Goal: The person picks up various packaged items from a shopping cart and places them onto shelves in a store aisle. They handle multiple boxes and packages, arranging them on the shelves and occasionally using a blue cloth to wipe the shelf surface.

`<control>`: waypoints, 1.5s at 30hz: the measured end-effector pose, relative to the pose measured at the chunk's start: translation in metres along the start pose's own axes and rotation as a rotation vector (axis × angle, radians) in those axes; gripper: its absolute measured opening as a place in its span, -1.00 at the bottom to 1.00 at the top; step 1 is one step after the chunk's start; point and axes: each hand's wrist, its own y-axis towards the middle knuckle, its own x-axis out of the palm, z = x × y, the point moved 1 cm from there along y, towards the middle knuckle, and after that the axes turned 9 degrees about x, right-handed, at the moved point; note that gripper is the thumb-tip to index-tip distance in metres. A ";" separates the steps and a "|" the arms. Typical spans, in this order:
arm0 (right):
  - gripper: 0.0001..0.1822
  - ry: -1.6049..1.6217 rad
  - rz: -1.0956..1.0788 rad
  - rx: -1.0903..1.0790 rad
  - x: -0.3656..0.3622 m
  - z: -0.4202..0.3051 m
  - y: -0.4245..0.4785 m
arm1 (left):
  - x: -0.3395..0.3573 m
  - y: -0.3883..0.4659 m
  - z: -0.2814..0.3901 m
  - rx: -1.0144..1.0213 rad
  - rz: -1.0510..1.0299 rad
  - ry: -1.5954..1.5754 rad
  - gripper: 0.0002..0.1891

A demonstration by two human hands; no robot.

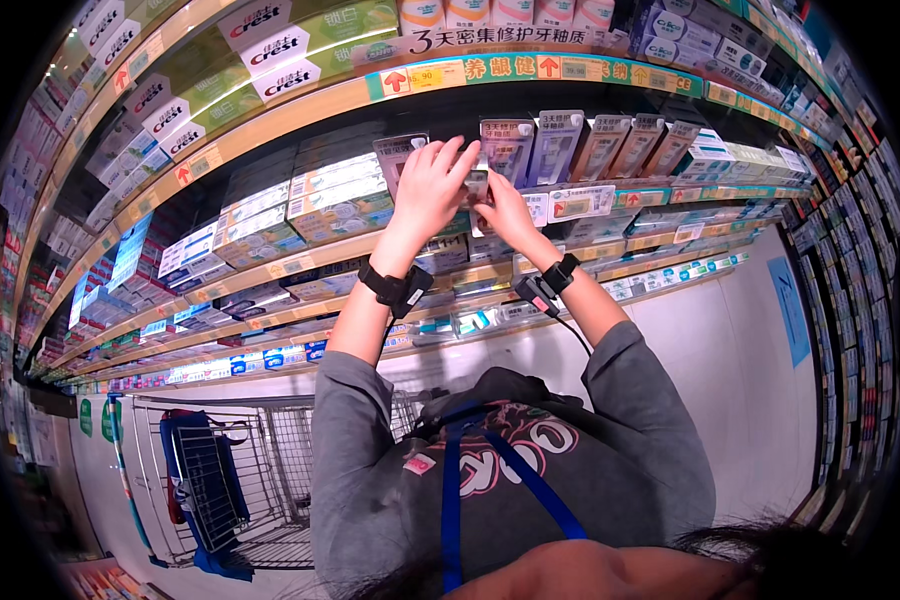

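My left hand [436, 184] is raised at the shelf front, its fingers extended over a small package [478, 180]. Whether its hidden thumb grips anything cannot be seen. From the right side, my right hand [508, 210] pinches that package near its lower edge; most of it is covered by my fingers. Just behind my left hand stands a dark carded pack [399, 154]. Right of my hands, a pink carded pack [507, 146], a purple carded pack [559, 146] and several orange-brown packs [606, 146] stand upright in a row.
Crest toothpaste boxes [270, 49] fill the upper shelf. Stacked white-and-yellow boxes [337, 195] lie left of my hands. Price tags [581, 202] line the shelf edge [645, 198]. A wire shopping trolley [285, 457] with a blue bag [195, 472] stands at my lower left.
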 end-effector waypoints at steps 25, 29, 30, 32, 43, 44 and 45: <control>-0.31 -0.629 -0.219 -0.395 -0.088 -0.019 0.111 | 0.008 0.035 -0.009 -0.147 -0.084 0.054 -0.51; -0.44 -0.689 -0.347 -0.377 -0.088 -0.017 0.119 | 0.010 0.035 -0.012 -0.137 -0.054 0.059 -0.52; -0.44 -0.706 -0.343 -0.378 -0.089 -0.015 0.121 | 0.008 0.036 -0.013 -0.160 -0.071 0.059 -0.52; -0.45 -0.721 -0.336 -0.377 -0.093 -0.013 0.121 | 0.008 0.039 -0.016 -0.178 -0.054 0.053 -0.53; -0.39 -0.681 -0.345 -0.374 -0.103 -0.007 0.118 | 0.047 0.047 -0.019 -0.168 -0.146 0.062 -0.53; -0.39 -0.674 -0.322 -0.393 -0.104 -0.005 0.119 | 0.050 0.049 -0.020 -0.170 -0.146 0.055 -0.53; -0.39 -0.665 -0.328 -0.383 -0.105 -0.002 0.120 | 0.053 0.051 -0.022 -0.174 -0.146 0.046 -0.53</control>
